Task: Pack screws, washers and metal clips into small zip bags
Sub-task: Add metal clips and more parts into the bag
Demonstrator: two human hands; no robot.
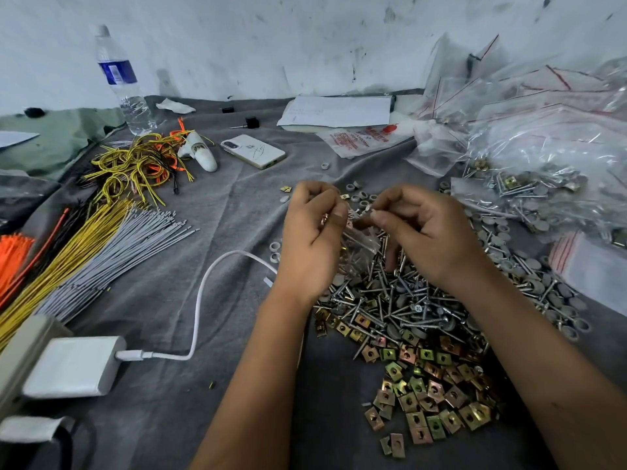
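Pinching a small zip bag [360, 242], left hand [314, 239] and right hand [424, 232].

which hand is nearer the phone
Left. The left hand is just below and right of the phone, with bare cloth between. The right hand lies farther right, past the small zip bag that both hands pinch.

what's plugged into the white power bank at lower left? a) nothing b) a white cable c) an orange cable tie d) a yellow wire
b: a white cable runs from the end of the white power bank and curves up across the grey cloth towards the left hand.
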